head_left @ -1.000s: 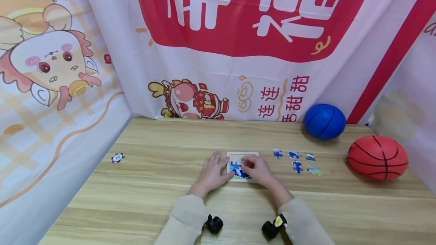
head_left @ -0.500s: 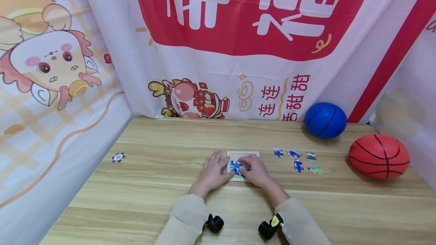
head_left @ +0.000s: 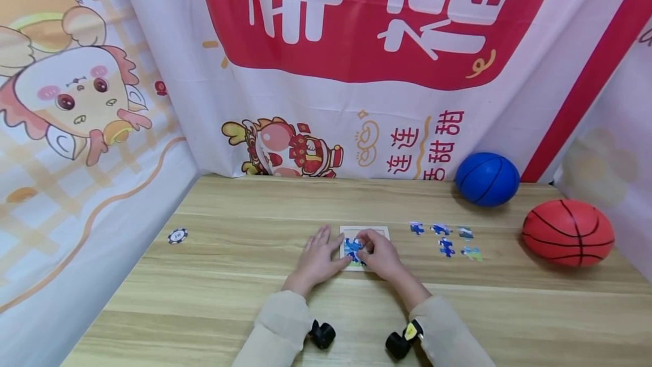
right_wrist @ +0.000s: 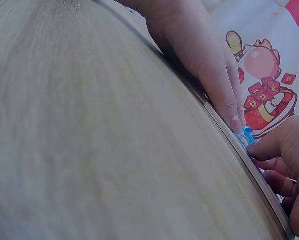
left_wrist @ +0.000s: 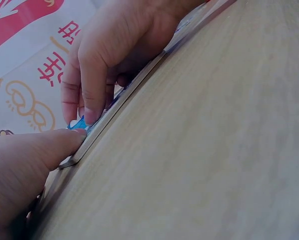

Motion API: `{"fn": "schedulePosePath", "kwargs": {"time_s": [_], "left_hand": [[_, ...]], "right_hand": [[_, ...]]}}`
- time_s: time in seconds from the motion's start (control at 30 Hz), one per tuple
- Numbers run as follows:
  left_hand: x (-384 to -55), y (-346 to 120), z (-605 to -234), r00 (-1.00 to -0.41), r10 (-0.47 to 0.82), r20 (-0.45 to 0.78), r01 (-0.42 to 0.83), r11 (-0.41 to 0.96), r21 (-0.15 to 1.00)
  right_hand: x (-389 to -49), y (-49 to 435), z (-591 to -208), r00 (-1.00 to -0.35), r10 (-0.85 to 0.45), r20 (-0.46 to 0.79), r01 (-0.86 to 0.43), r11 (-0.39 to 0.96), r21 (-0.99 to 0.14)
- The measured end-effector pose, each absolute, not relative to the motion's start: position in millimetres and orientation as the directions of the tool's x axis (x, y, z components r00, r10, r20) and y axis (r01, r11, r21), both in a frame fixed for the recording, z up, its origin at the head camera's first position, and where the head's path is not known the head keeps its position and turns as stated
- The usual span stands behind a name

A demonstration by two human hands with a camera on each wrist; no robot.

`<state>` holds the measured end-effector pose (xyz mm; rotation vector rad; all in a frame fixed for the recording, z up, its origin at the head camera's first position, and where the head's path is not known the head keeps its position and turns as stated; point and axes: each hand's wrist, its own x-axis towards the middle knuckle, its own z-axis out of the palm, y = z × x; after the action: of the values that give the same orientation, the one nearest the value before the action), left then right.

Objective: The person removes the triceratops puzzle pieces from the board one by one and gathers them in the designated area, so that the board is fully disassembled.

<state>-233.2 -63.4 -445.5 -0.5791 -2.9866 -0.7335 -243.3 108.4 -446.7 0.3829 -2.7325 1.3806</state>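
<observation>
A white-framed puzzle tray [head_left: 379, 229] lies on the table with blue puzzle pieces [head_left: 351, 247] in its left part. My left hand [head_left: 318, 259] rests along the tray's left edge, fingers straight, thumb at the lower pieces. Over the tray's right half, my right hand [head_left: 382, 254] has its thumb and forefinger curled together at a blue puzzle piece [left_wrist: 77, 124], which looks slightly raised in the left wrist view. From the right wrist view, that blue piece [right_wrist: 247, 134] sits between both thumbs. The right hand hides the tray's right side.
Several loose puzzle pieces [head_left: 446, 247] lie right of the tray. A blue ball [head_left: 487, 179] and a red ball [head_left: 568, 233] stand farther right. A round chip [head_left: 177, 235] lies at the left. A printed curtain [head_left: 305, 95] hangs behind the wooden table [head_left: 204, 299].
My right hand has shifted slightly left over the tray, its thumb and forefinger staying at the pieces. The left hand has stayed in place.
</observation>
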Motion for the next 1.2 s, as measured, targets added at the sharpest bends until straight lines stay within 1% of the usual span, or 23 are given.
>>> {"fn": "schedulePosePath", "kwargs": {"time_s": [0.4, 0.77, 0.93, 1.2], "left_hand": [[-232.2, -63.1, -442.2, -0.925, 0.362, 0.113, 0.372, 0.812, 0.45], [-232.4, -63.6, -444.5, -0.933, 0.348, 0.092, 0.35, 0.819, 0.455], [-232.2, -63.5, -443.6, -0.933, 0.347, 0.093, 0.35, 0.82, 0.454], [-232.5, -63.6, -444.5, -0.933, 0.348, 0.096, 0.352, 0.819, 0.453]], "right_hand": [[-242.6, 108.1, -445.6, -0.965, -0.191, 0.181, -0.259, 0.568, -0.781], [-241.8, 111.7, -436.7, -0.978, -0.133, 0.158, -0.203, 0.476, -0.856], [-241.8, 123.9, -429.4, -0.987, -0.102, 0.123, -0.156, 0.444, -0.882], [-239.8, 158.7, -415.1, -0.988, -0.082, 0.13, -0.153, 0.452, -0.879]]}}
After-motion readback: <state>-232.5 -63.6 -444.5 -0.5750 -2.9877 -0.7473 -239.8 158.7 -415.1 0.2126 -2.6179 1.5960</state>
